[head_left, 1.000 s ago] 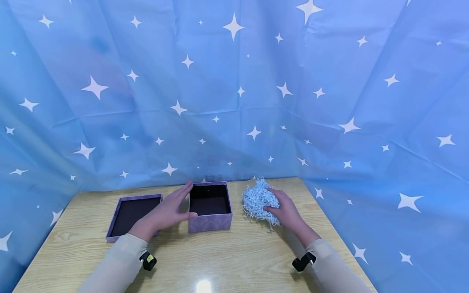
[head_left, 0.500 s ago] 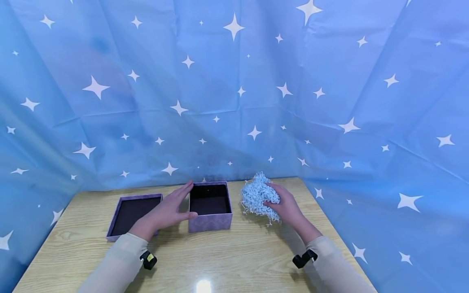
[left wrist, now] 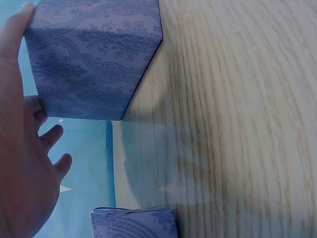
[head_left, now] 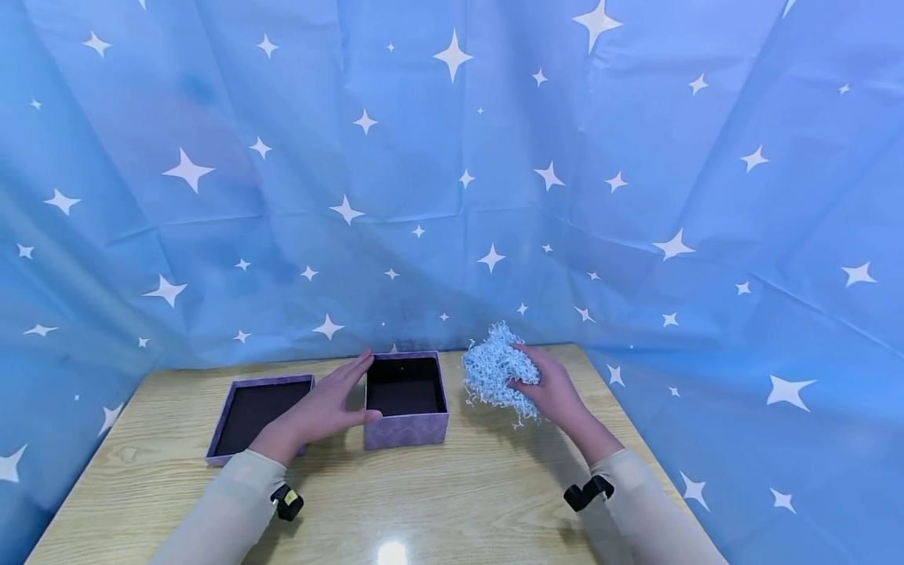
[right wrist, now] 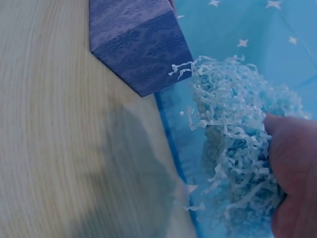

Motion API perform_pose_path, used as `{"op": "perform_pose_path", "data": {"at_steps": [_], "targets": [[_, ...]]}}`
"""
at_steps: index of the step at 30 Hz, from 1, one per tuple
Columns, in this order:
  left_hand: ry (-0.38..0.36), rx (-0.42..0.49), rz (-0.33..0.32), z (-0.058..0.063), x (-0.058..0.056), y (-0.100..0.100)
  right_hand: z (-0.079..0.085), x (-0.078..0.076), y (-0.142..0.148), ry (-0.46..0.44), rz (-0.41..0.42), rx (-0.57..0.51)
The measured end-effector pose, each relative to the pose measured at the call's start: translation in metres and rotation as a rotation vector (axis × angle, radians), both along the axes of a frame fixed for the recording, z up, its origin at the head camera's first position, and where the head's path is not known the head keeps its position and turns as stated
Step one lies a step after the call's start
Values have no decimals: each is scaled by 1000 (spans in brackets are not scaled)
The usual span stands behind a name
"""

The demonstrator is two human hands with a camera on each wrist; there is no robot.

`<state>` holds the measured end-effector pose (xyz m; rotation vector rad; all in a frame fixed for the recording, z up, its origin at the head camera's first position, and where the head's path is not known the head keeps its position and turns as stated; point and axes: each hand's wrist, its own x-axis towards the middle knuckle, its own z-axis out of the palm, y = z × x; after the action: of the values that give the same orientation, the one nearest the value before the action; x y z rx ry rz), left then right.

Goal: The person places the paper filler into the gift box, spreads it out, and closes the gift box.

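Observation:
A purple patterned box [head_left: 406, 430] with a dark inside stands lidless on the table. My left hand [head_left: 325, 408] holds its left side, thumb at the front corner and a fingertip at the back corner; in the left wrist view, the other fingers [left wrist: 62, 167] of that hand extend past the box. To the right of the box, my right hand [head_left: 554, 392] grips a fluffy bundle of light blue shredded paper [head_left: 494, 369], raised over the table with loose strands hanging. Its fingers are partly buried in the shreds. In the right wrist view the paper [right wrist: 233, 129] overlaps the box's corner.
The matching purple lid [head_left: 261, 412] lies inside up on the wooden table [head_left: 438, 502], left of the box and partly behind my left hand. A blue curtain with white stars [head_left: 395, 157] hangs right behind the table's back edge and along both sides.
My right hand has lifted the shredded paper up off the table, and its shadow has spread below. The left hand stays on the box, which has not moved.

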<state>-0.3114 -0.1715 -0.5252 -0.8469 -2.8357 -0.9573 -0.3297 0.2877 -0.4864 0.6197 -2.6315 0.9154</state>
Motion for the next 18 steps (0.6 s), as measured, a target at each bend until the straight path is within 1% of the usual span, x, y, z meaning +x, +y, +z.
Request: {"op": "perform_pose_path", "data": {"at_steps": [5,10,18], "targets": [[-1,-4,-4,0,0,0,10,0,-4,-1,8,10],[5,-9,-2,0,-1,0,19,-1,-10,10,35,16],[7,-15,8,-1,-1,0,28,-4,-20,28,75,25]]}}
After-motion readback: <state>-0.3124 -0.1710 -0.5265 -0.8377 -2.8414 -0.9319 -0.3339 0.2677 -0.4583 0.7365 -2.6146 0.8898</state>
